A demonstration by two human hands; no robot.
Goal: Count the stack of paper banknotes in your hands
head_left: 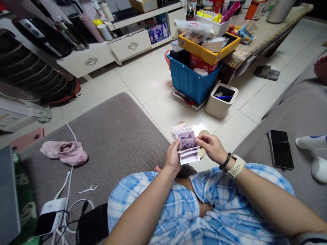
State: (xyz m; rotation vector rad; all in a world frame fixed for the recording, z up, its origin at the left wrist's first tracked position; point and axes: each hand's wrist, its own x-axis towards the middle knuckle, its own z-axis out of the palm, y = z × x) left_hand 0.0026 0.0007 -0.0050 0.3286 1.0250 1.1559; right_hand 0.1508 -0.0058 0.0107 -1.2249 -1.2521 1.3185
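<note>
Both hands, left (173, 158) and right (212, 147), grip banknotes (186, 143).

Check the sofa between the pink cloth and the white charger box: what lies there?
In the head view, a white cable runs across the grey sofa between the pink cloth and the charger box; a white floss pick lies just beside it.

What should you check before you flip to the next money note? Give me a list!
1. Left hand holds the stack of banknotes from below: ok.
2. Right hand pinches the top note's right edge: ok.
3. Notes stay fanned, none slipping loose: ok.
4. Only one note under the right fingers: cannot tell.
5. Floor below is tiled, so a dropped note would show: ok.
6. Phone on the sofa lies apart from the hands: ok.
</note>
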